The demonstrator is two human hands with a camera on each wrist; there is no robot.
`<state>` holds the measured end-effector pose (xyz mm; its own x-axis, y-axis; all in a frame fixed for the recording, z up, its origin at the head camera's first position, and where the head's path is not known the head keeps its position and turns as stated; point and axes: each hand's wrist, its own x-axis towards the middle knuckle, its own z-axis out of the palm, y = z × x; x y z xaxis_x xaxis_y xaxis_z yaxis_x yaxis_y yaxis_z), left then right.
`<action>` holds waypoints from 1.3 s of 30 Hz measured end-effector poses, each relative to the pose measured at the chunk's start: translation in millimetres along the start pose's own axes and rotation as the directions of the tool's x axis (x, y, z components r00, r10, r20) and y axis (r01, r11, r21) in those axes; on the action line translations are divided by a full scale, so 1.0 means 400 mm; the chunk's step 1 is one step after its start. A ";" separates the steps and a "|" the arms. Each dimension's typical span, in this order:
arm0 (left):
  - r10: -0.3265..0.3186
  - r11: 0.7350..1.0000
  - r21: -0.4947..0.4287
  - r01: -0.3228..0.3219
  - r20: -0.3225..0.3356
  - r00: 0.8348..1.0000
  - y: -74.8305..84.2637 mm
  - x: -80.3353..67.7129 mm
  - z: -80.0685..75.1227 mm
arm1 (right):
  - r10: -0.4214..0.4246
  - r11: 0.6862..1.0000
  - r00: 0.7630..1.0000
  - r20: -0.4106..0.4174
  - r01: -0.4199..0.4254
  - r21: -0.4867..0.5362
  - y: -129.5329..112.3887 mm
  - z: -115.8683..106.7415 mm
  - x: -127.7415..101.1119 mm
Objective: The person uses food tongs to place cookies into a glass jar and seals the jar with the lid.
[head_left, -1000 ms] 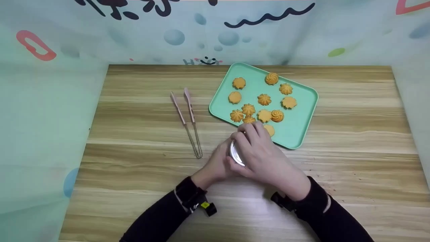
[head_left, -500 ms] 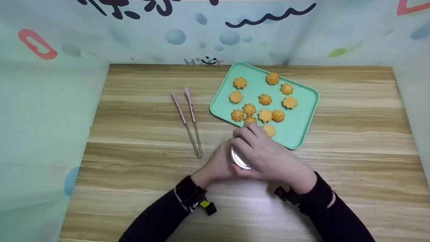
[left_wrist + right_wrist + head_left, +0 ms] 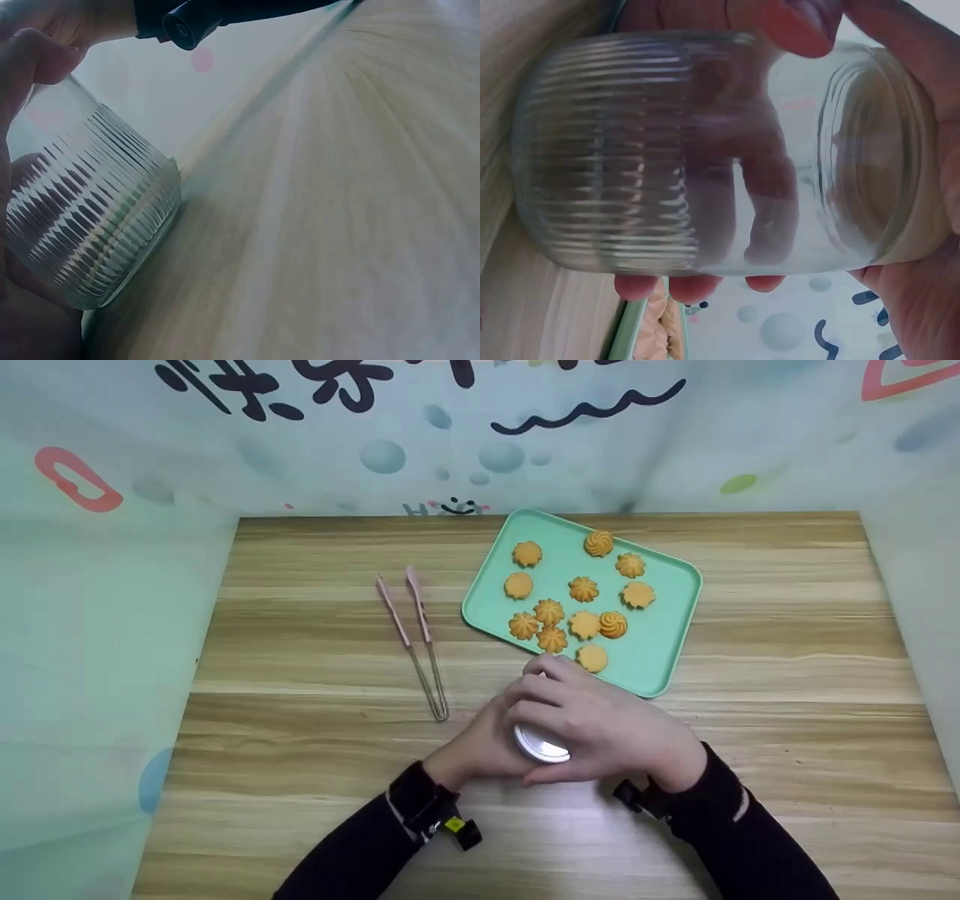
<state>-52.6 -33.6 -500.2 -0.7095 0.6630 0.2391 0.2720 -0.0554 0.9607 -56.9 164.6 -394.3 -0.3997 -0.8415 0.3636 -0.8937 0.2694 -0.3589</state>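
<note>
The left hand (image 3: 480, 746) wraps a ribbed glass jar (image 3: 705, 154) above the counter (image 3: 300, 765) near the cookie tray (image 3: 667, 637) while right-hand fingers (image 3: 551, 709) curl over its white lid (image 3: 541, 746), seemingly mid-unscrewing, calling for steady twisting

Left hand (image 3: 480, 746), right hand (image 3: 600, 724), fingers curled

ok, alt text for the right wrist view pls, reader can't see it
A clear ribbed glass jar fills the frame, lying sideways and empty, with its lid on at the right. The right hand curls over the lid while fingers of the left hand show through the glass behind it. Below, a green tray edge with a cookie peeks in.
</note>
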 end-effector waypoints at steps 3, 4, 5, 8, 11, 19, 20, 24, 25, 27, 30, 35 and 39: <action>0.004 1.000 0.027 -0.004 0.004 1.000 0.000 0.002 0.003 | 0.000 1.000 1.000 -0.008 0.000 0.002 -0.001 -0.004 0.001; 0.001 0.999 0.035 -0.001 0.004 1.000 0.000 0.002 0.004 | 0.004 1.000 1.000 -0.010 -0.004 -0.005 -0.003 -0.005 0.001; -0.003 0.999 0.045 0.003 -0.001 1.000 0.000 0.001 0.004 | 0.010 1.000 1.000 -0.012 -0.010 -0.014 -0.005 -0.007 0.002; -0.010 0.998 0.065 0.012 -0.028 1.000 -0.001 -0.002 0.006 | 0.027 0.998 0.999 -0.027 -0.029 -0.054 -0.017 -0.013 0.004; -0.006 0.998 0.056 0.010 -0.074 0.997 0.001 -0.001 0.007 | 0.052 0.993 0.997 -0.055 -0.058 -0.106 -0.030 -0.025 0.004; -0.118 0.982 0.118 0.149 -0.233 0.965 -0.006 -0.008 -0.001 | 0.203 0.954 0.966 -0.159 -0.232 -0.192 -0.047 -0.043 0.003; -0.123 0.979 0.128 0.158 -0.249 0.961 -0.007 -0.008 -0.003 | 0.225 0.945 0.960 -0.168 -0.257 -0.204 -0.046 -0.041 0.002; -0.093 0.980 0.143 0.140 -0.299 0.950 -0.009 -0.007 -0.005 | 0.303 0.908 0.934 -0.188 -0.343 -0.241 -0.043 -0.034 0.000; -0.077 0.981 0.145 0.127 -0.311 0.947 -0.010 -0.006 -0.005 | 0.318 0.901 0.928 -0.192 -0.359 -0.243 -0.043 -0.032 0.000; -0.051 0.984 0.146 0.103 -0.326 0.944 -0.012 -0.004 -0.004 | 0.343 0.891 0.918 -0.197 -0.385 -0.242 -0.043 -0.030 -0.001; -0.026 0.987 0.139 0.077 -0.335 0.942 -0.012 -0.002 -0.003 | 0.370 0.884 0.909 -0.195 -0.408 -0.228 -0.046 -0.027 -0.002; -0.041 0.986 0.136 0.092 -0.338 0.940 -0.010 -0.002 -0.002 | 0.381 0.890 0.907 -0.180 -0.413 -0.194 -0.047 -0.024 -0.003; -0.059 0.986 0.129 0.108 -0.334 0.941 -0.010 -0.003 -0.003 | 0.376 0.900 0.912 -0.163 -0.402 -0.169 -0.045 -0.025 -0.002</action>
<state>-53.6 -34.9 -504.0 -0.9007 0.3775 0.2152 0.2753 0.1128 0.9547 -42.4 165.3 -379.5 -0.7341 -0.5896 0.3368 -0.6783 0.6597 -0.3237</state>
